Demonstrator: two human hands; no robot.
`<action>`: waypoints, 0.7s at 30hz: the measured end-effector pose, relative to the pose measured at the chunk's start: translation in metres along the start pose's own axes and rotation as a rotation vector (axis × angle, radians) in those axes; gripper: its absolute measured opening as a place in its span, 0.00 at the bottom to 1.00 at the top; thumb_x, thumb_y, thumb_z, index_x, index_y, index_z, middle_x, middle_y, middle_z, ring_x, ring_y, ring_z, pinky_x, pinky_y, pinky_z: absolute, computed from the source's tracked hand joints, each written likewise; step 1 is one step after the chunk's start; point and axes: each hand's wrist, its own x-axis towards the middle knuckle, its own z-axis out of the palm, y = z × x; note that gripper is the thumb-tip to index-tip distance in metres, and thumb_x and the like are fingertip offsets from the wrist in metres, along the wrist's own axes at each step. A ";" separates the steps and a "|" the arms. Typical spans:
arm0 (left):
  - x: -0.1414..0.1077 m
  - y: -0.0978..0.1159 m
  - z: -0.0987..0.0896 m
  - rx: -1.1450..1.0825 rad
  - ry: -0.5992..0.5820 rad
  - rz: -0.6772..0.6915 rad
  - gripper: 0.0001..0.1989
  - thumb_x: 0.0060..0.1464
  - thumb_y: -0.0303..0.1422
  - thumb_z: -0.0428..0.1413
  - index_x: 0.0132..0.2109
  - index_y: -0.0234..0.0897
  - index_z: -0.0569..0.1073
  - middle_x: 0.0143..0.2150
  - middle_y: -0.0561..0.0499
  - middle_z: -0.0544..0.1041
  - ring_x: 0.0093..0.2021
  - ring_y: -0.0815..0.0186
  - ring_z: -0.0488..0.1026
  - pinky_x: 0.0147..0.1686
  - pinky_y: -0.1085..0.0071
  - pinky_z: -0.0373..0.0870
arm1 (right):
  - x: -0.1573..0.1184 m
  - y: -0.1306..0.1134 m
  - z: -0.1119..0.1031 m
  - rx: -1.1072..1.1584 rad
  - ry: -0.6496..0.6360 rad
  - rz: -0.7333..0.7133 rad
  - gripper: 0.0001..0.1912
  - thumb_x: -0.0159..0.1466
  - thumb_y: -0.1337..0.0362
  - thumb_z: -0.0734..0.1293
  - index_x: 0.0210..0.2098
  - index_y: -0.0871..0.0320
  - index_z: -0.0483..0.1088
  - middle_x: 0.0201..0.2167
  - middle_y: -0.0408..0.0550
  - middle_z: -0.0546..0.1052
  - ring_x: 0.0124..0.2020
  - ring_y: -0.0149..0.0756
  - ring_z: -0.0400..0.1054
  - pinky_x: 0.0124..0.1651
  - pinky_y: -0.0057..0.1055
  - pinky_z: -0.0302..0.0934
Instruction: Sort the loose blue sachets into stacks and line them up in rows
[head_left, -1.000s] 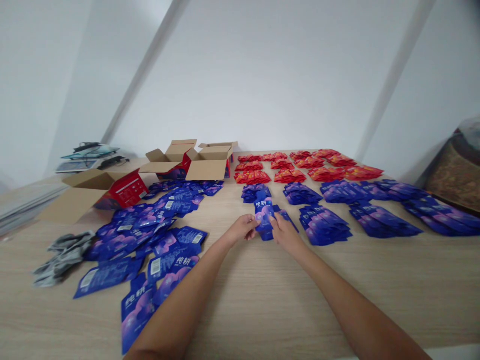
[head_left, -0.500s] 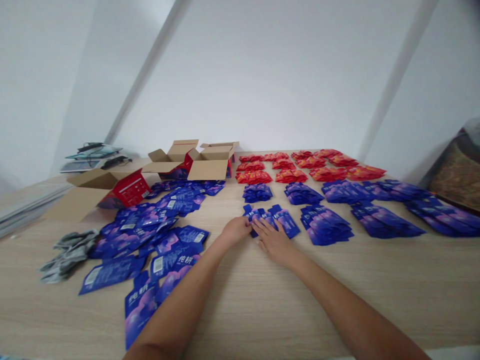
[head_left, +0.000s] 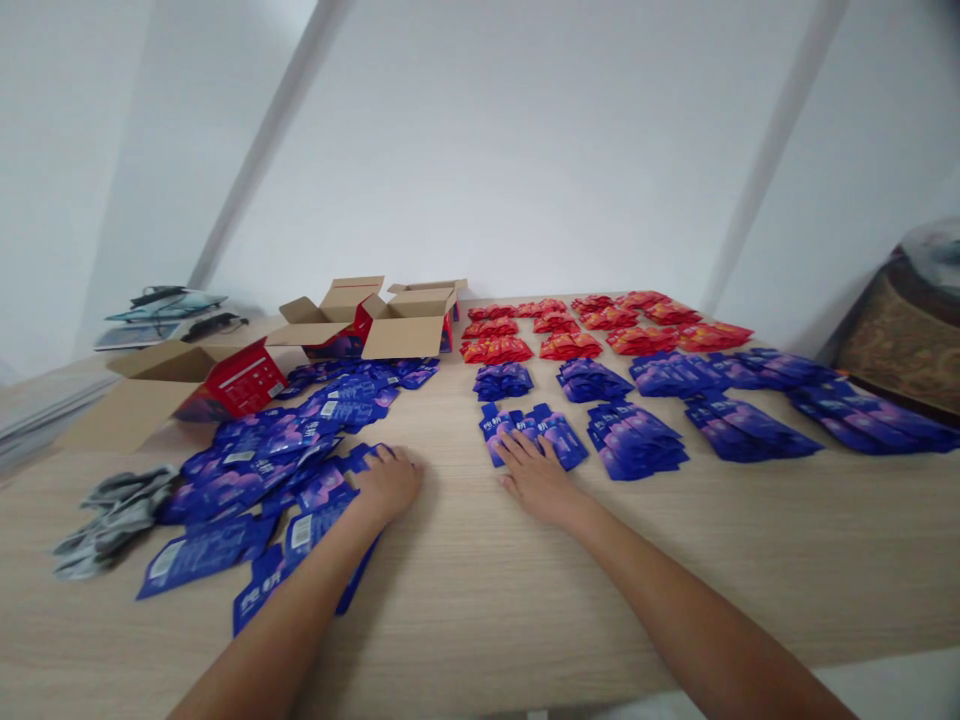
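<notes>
My right hand [head_left: 538, 478] lies flat with its fingers spread on a small fanned group of blue-purple pouches [head_left: 571, 442] in the middle of the table. On the left, my left hand [head_left: 390, 487] rests with its fingers apart on the right edge of a loose heap of the same pouches [head_left: 262, 455]. Its fingertips touch a pouch there, and nothing is lifted. Neat blue-purple stacks [head_left: 634, 440] continue to the right of my right hand. My left forearm covers part of the nearest loose pouches.
Red-orange packet stacks [head_left: 495, 350] stand in rows at the back. Open cardboard boxes [head_left: 244, 380] are beyond the heap. Grey gloves [head_left: 112, 520] lie at the left. A brown patterned object [head_left: 900, 335] sits at the far right.
My left hand has left the fanned pouches and moved left onto the loose heap. My right hand stays on the fanned group. The view has shifted slightly.
</notes>
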 end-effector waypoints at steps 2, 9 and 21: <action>0.000 0.017 0.003 0.009 0.053 0.055 0.26 0.61 0.35 0.41 0.60 0.20 0.59 0.63 0.22 0.54 0.62 0.36 0.54 0.51 0.40 0.57 | -0.001 0.000 0.000 0.000 0.009 -0.002 0.28 0.67 0.56 0.53 0.65 0.55 0.50 0.67 0.49 0.51 0.67 0.43 0.42 0.64 0.53 0.37; 0.008 0.071 -0.010 -0.118 0.109 0.421 0.27 0.59 0.34 0.46 0.61 0.22 0.57 0.62 0.28 0.59 0.63 0.49 0.56 0.57 0.56 0.57 | -0.002 0.001 -0.002 -0.002 0.090 0.013 0.24 0.66 0.60 0.55 0.61 0.56 0.59 0.63 0.52 0.60 0.64 0.46 0.50 0.63 0.54 0.39; -0.008 0.066 -0.013 -0.242 0.285 0.386 0.30 0.49 0.17 0.44 0.61 0.27 0.55 0.53 0.35 0.72 0.49 0.58 0.73 0.47 0.66 0.70 | 0.004 -0.012 -0.016 0.630 0.248 -0.045 0.16 0.66 0.65 0.55 0.46 0.57 0.72 0.45 0.53 0.76 0.48 0.41 0.69 0.54 0.42 0.60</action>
